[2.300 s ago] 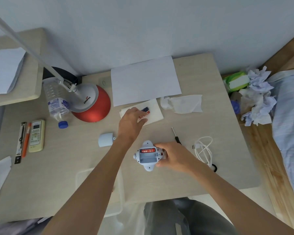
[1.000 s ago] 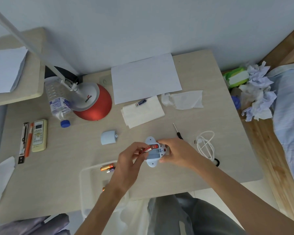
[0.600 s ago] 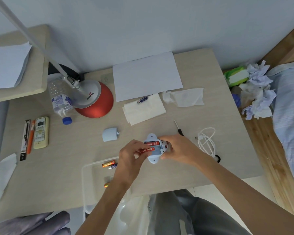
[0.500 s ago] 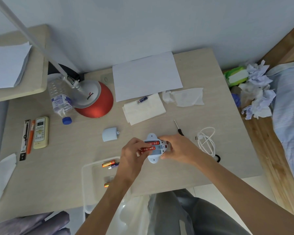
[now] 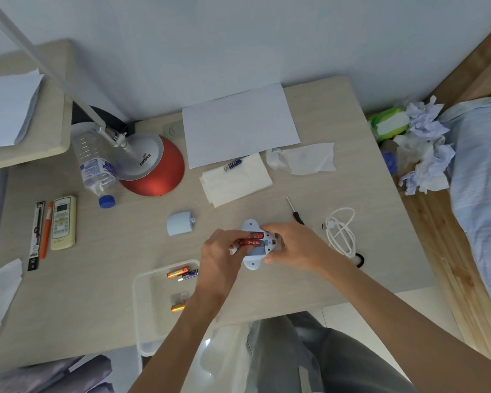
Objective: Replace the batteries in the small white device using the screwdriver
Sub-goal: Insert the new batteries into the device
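The small white device (image 5: 253, 260) lies on the table with its battery bay open. One red battery (image 5: 256, 236) sits in the far slot. My left hand (image 5: 220, 252) pinches a second red battery (image 5: 251, 243) at its left end, over the middle slot. My right hand (image 5: 291, 245) grips the device's right side. The device's pale blue cover (image 5: 179, 226) lies to the left. The black-handled screwdriver (image 5: 294, 211) rests just beyond my right hand. A blue battery (image 5: 233, 165) lies on a folded tissue (image 5: 236, 180).
A clear tray (image 5: 148, 307) near the front edge holds three batteries (image 5: 182, 273). A white cable (image 5: 342, 231) lies to the right. A red lamp base (image 5: 153, 165), a water bottle (image 5: 95, 163), a remote (image 5: 63, 222), pens and paper (image 5: 238, 126) sit further back.
My left hand took a red battery from the folded tissue, carried it to the device and now holds it in the bay below the first one. My right hand kept holding the device.
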{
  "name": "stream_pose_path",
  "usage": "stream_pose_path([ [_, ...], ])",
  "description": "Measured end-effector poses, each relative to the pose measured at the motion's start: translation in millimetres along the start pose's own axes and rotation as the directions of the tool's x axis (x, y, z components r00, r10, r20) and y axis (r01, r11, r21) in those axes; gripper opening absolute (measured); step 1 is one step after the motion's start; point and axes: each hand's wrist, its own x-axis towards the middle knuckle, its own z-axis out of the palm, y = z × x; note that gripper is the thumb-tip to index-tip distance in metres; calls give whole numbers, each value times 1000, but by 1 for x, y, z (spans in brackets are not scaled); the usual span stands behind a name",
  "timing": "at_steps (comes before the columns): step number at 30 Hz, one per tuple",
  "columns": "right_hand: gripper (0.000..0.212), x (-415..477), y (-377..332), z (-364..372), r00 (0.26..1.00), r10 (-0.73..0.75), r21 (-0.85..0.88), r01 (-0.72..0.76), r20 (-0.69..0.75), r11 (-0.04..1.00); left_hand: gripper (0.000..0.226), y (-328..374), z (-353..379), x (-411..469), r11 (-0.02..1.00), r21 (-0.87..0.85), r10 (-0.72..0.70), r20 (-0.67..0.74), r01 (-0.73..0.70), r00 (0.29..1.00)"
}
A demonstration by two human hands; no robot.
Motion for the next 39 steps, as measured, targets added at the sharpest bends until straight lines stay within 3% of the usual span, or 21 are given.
stream_pose_path([
  [13, 49, 2, 5, 1, 1000, 12, -12, -12, 10, 1000, 28, -8, -4, 11, 997, 19, -75, 35, 74, 997],
  [20, 49, 1, 6, 0, 1000, 3, 0, -3, 17, 1000, 27, -9, -3, 8, 986, -102, -128, 16, 129, 992],
  [39, 43, -1, 0, -3, 1000, -3, -4, 3, 29, 1000, 27, -3, -1, 10, 997, 70, -51, 70, 46, 996],
])
